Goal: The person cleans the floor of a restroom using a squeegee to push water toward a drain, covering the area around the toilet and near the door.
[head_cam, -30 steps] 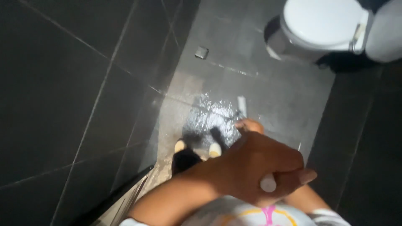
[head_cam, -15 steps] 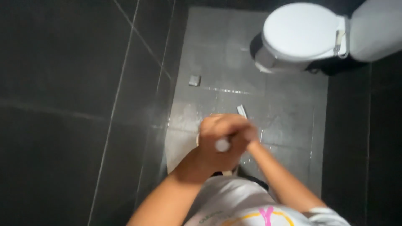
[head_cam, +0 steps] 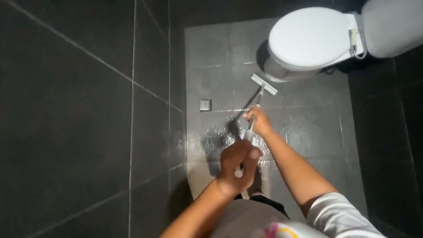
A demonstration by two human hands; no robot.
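Note:
I look down at a wet grey tiled floor (head_cam: 308, 132). A long-handled floor squeegee (head_cam: 263, 84) reaches from my hands to the floor, its white blade lying just in front of the toilet's base. My left hand (head_cam: 238, 165) is wrapped around the top end of the handle, close to my body. Further down the shaft, my right hand (head_cam: 259, 121) grips it with the arm stretched forward. Water glistens on the tiles under and around the handle.
A white toilet (head_cam: 313, 39) with its lid down stands at the upper right. A small square floor drain (head_cam: 205, 105) sits left of the squeegee. Dark tiled walls (head_cam: 79, 119) close in on the left and right.
The view has tilted forward and cleared. My hands, earlier bunched together near my body, have spread along the handle, and the squeegee blade now shows out by the toilet base.

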